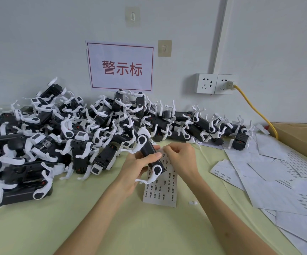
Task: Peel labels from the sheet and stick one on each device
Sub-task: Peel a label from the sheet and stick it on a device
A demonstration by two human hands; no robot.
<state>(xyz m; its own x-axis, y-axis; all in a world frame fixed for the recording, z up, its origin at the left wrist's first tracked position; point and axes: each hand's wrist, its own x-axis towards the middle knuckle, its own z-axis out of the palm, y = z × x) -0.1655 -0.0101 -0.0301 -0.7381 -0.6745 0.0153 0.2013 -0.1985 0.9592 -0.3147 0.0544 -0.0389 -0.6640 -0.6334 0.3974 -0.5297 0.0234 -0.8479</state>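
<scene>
The label sheet [160, 188] lies on the pale green table [97, 218] just under both hands, rows of small dark-printed labels still on its lower part. The left hand [139, 168] is wrapped round a device [151, 153], a black body with white folded arms, held tilted above the sheet. The right hand [178, 157] has its fingertips pinched together at the sheet's top edge beside the device, seemingly on a label, though the label itself is too small to make out. To do this step well, I judge the label should be lifted by one corner, kept flat, and pressed onto a smooth black face clear of the white arms. Beyond, the pile of devices [60, 137] spreads along the wall, with used sheets [278, 173] to the right.
</scene>
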